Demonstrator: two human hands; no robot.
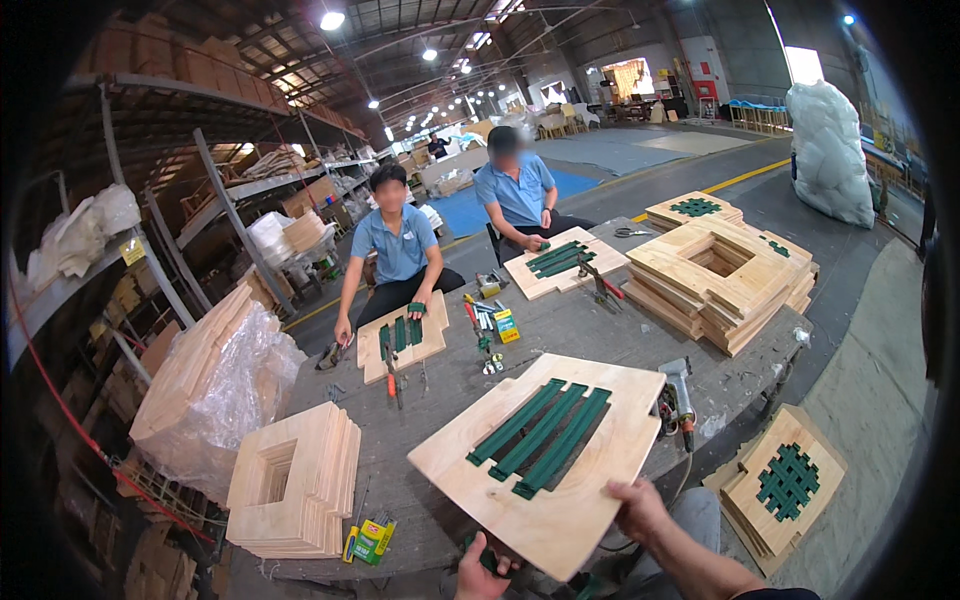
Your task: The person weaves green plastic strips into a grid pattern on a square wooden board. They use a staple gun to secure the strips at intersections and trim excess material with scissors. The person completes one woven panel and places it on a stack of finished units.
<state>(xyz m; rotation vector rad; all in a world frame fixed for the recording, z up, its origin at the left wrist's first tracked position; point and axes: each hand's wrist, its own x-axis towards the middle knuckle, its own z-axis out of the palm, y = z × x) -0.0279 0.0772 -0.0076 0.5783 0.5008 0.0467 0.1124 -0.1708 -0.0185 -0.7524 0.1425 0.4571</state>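
A pale plywood panel [440,450] with three dark green straps [545,440] across its middle opening is tilted up in front of me. My right hand [640,508] grips its near right edge, thumb on top. Below the near edge, my left hand [483,572] is closed around a piece of dark green strap [489,560], partly hidden by the panel. On the worktable right of the panel lies a pneumatic staple gun [678,392].
Plywood frames are stacked at left [335,480] and far right [725,270]. Woven-strap panels [790,485] lean at lower right. Staple boxes [374,542] and pliers [391,375] lie on the table [450,395]. Across it, two people in blue shirts [395,243] handle similar panels.
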